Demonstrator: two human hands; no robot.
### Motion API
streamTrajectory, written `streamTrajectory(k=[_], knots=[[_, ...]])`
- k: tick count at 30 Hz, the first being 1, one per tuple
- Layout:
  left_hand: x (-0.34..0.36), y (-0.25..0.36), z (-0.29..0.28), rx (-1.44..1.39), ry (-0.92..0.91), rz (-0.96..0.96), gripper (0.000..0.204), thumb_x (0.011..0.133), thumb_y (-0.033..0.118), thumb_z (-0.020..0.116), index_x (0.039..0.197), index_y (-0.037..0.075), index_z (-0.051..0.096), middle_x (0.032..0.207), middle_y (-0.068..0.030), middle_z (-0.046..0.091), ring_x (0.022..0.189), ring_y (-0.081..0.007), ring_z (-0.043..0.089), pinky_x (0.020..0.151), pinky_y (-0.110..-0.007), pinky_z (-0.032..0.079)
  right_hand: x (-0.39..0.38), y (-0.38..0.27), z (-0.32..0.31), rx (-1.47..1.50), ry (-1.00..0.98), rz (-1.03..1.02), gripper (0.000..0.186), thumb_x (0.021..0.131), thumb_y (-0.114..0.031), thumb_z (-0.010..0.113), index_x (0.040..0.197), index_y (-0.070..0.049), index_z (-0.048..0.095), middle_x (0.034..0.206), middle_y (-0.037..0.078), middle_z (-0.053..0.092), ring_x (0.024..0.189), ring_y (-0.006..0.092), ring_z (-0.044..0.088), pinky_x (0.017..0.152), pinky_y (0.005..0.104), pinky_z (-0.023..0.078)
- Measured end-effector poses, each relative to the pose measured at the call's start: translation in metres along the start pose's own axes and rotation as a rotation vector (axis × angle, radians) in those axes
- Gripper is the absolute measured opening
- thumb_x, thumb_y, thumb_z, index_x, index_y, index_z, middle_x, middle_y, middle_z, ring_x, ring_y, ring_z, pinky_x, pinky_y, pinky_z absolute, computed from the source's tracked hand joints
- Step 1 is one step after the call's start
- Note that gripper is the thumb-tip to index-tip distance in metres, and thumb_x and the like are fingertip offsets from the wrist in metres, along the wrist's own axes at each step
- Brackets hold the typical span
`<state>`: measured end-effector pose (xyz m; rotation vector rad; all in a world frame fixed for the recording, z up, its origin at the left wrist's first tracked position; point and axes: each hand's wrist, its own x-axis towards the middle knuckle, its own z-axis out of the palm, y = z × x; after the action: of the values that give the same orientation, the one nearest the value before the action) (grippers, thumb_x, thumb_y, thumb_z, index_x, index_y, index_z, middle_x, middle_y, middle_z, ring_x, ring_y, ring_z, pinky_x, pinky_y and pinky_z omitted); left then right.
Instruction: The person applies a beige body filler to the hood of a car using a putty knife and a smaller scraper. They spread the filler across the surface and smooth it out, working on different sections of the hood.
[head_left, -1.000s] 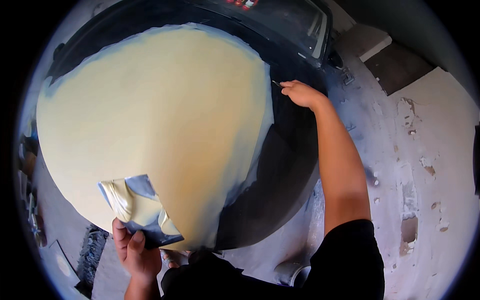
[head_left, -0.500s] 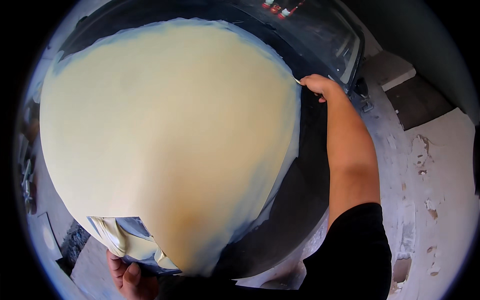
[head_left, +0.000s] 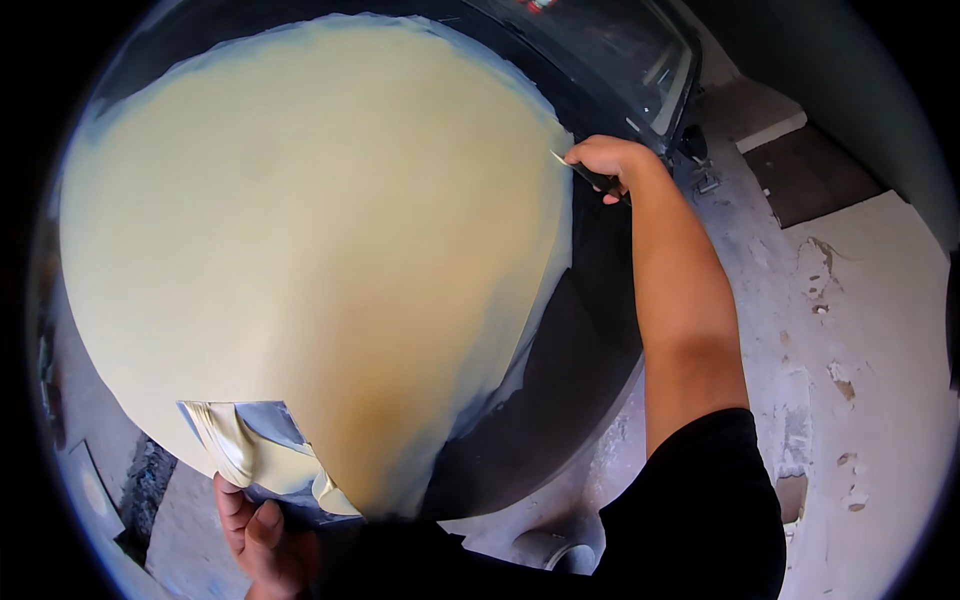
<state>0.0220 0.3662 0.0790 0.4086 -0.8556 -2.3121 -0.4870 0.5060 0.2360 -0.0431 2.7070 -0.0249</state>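
A broad coat of cream-coloured body filler (head_left: 330,200) covers most of a dark car hood (head_left: 570,390), thinning to bluish smears along its edges. At the right far edge of that coat, my right hand (head_left: 612,160) is closed around the dark handle of a putty knife (head_left: 592,177). The knife's thin pale blade lies at the filler's border; I cannot tell whether it touches. Low on the left, my left hand (head_left: 265,548) grips the near edge of a flat grey mixing board (head_left: 272,422), thumb on top. Thick folds of wet filler (head_left: 230,450) sit on it.
Beyond the hood are the windshield (head_left: 620,60) and a side mirror (head_left: 692,143). A pale wall with chipped patches (head_left: 845,380) curves along the right, near a dark brown panel (head_left: 825,175). A round metal-looking rim (head_left: 573,558) shows below the hood.
The view has shifted, so the hood sits higher and further left. My right hand has turned, bringing the knife's handle into sight and its blade over the filler's edge. The left hand still holds the board.
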Motion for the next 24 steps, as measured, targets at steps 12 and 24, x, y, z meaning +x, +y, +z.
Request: streamTrajectory(k=[12,24], knots=[[-0.017,0.027,-0.038,-0.087,-0.091,-0.059,0.056,0.085,0.014,0.057,0.134,-0.002,0.036,0.131,-0.0132,0.049,0.120,-0.0230,0.049,0.104,-0.036,0.036,-0.071,0.020,0.056,0.048,-0.061,0.079,0.030,0.086,-0.035,0.055,0.106,-0.013,0.060,0.086,0.002,0.048,0.071,0.0148,0.049,0.053,0.0337,0.049],[-0.027,0.053,-0.062,-0.153,-0.172,-0.117,0.048,0.085,0.011,0.054,0.129,-0.003,0.040,0.123,-0.0138,0.054,0.114,-0.0216,0.052,0.099,-0.035,0.040,-0.161,0.019,0.111,0.132,-0.115,0.063,0.032,0.091,-0.033,0.052,0.113,-0.011,0.057,0.078,0.001,0.042,0.067,0.0148,0.041,0.057,0.0350,0.047]])
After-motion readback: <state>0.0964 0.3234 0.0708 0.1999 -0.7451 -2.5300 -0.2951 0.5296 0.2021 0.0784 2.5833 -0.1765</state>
